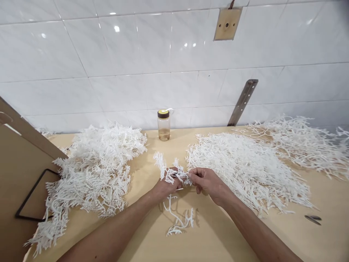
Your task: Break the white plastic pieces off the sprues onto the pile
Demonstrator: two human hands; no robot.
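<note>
My left hand point(169, 183) is closed around a white branching plastic sprig point(170, 174), whose fringed tips cover part of the fingers. Thumb and fingertips of my right hand point(204, 182) pinch together at the sprig's right end, on a small white piece that I cannot fully make out. Below the hands, a curved white stem with forked tips point(178, 220) hangs or lies over the table; whether it joins the held sprig is hidden. Piles of similar pieces flank the hands: a fluffy heap of sprigs point(100, 163) at left and a flatter heap of sprigs point(245, 167) at right.
A clear bottle point(164, 125) with a dark lid stands by the tiled wall. More white branches point(308, 142) spread at the far right. Small dark snips point(313, 219) lie on the right of the table. A cardboard box point(21, 174) and black wire frame point(32, 196) border the left.
</note>
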